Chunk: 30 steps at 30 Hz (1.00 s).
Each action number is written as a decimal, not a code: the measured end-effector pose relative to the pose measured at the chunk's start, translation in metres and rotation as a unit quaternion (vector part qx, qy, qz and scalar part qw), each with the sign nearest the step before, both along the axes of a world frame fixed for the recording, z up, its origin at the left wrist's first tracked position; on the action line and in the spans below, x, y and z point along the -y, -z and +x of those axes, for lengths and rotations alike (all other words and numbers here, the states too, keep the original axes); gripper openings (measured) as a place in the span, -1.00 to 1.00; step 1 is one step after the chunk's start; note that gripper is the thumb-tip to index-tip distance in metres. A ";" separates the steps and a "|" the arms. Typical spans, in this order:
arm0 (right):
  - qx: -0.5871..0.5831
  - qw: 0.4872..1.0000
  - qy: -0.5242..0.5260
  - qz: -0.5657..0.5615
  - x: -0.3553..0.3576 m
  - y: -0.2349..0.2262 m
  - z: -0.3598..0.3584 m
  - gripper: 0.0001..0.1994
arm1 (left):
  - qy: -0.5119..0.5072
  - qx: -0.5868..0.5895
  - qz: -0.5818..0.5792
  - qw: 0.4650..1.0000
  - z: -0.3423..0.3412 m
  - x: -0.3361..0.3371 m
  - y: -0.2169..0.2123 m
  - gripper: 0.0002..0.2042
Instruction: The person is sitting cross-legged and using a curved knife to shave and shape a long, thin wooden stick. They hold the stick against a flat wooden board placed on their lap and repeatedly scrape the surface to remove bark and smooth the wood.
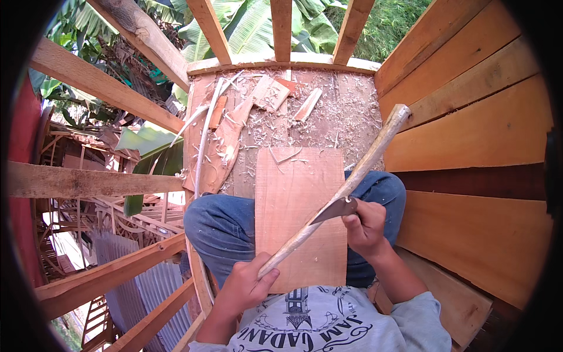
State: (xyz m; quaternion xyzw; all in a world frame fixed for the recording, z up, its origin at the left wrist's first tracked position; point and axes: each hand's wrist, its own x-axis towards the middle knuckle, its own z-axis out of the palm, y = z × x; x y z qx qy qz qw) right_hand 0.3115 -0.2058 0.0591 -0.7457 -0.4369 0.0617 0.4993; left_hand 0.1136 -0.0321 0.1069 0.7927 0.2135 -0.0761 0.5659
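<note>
A long, slightly curved wooden stick (375, 146) slants from near my body up to the far right. Its near end is gripped by my left hand (251, 283), fingers wrapped round it. My right hand (366, 229) is closed on a knife, whose handle is hidden in the fist. The dark knife blade (335, 211) lies against the middle of the stick, and a small pale curl sits at its edge. Beneath the stick, a flat wooden board (300, 176) rests across my lap between my knees.
Wood shavings and offcuts (270, 94) litter the plank floor (352, 94) ahead. A thin pale strip (206, 135) lies along its left side. Wooden rails (94, 179) with open gaps stand at left, a plank wall (469, 135) at right. Banana leaves (249, 32) show beyond.
</note>
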 end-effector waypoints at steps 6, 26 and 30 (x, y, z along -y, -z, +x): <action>-0.149 0.987 0.063 0.007 -0.007 -0.012 -0.012 -0.75 | 0.009 -0.006 -0.015 1.000 -0.003 -0.015 0.008 -0.86; -0.570 0.815 -0.085 -0.055 -0.028 -0.008 -0.035 -0.93 | -0.037 0.036 -0.145 0.988 -0.028 -0.052 0.061 -0.76; -0.359 0.901 -0.238 -0.057 -0.044 0.012 -0.060 -0.90 | -0.042 0.030 -0.146 0.988 -0.024 -0.055 0.063 -0.77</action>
